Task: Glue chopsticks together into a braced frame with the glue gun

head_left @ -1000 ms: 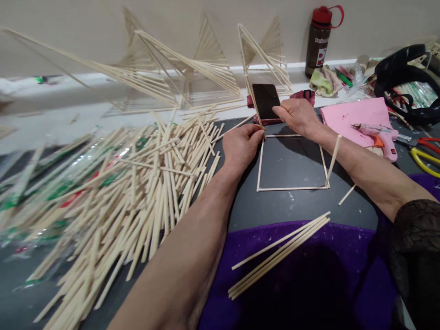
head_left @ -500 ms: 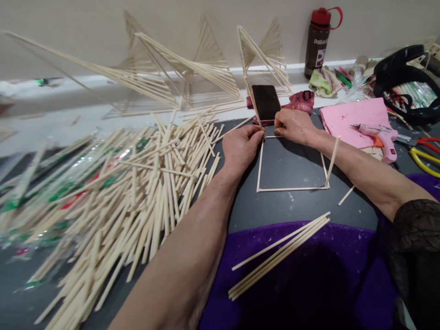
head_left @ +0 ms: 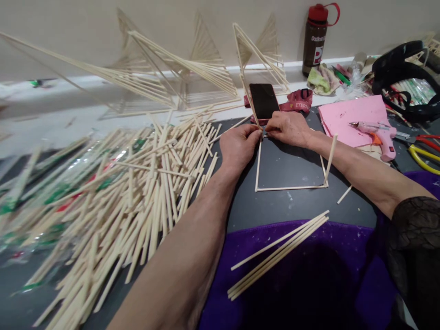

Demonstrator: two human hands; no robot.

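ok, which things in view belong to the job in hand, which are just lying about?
Job:
four-sided stick frame, left hand and right hand at one corner
stick pile
sticks on the purple surface
glue gun (likely)

Apparently lying about:
phone
lanyard
water bottle

Under dull light, blurred plastic wrappers glint and shadow darkens purple cloth.

Cream stick frame; purple fabric; pink glue gun; red bottle cap
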